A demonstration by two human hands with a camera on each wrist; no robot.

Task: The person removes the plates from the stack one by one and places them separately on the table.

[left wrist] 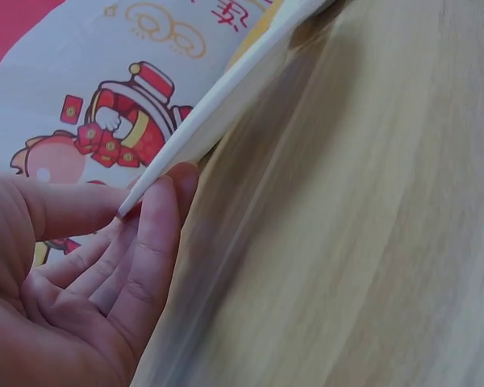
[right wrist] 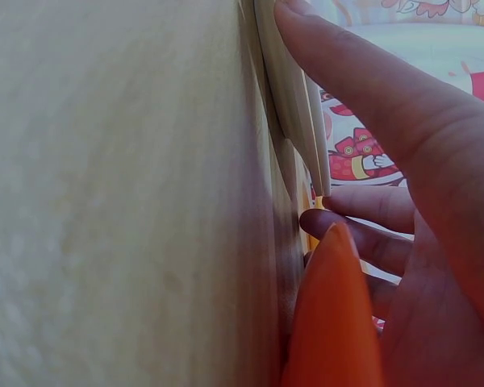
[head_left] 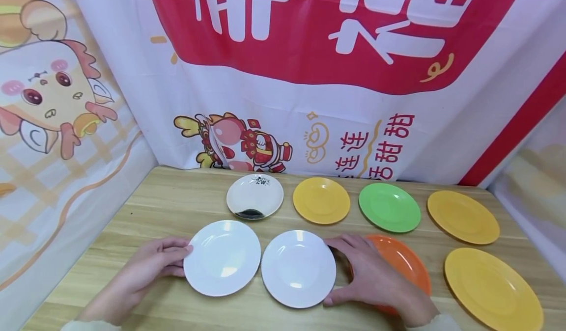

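Note:
My left hand (head_left: 148,269) pinches the left rim of a white plate (head_left: 222,258), thumb on top and fingers underneath. In the left wrist view this plate (left wrist: 230,113) is seen edge-on, tilted and raised off the wooden table. A second white plate (head_left: 298,269) lies just to its right, and my right hand (head_left: 370,277) grips that one's right edge, thumb at the near side and fingers at the far side. Beneath the right forearm is an orange plate (head_left: 409,267), partly hidden; its rim (right wrist: 335,314) comes close to the palm in the right wrist view.
Along the back of the wooden table (head_left: 172,198) stand a patterned white plate (head_left: 255,198), a yellow plate (head_left: 321,201), a green plate (head_left: 389,207) and a yellow oval plate (head_left: 463,217). Another yellow oval plate (head_left: 493,289) lies front right. A printed cloth (head_left: 287,95) hangs behind.

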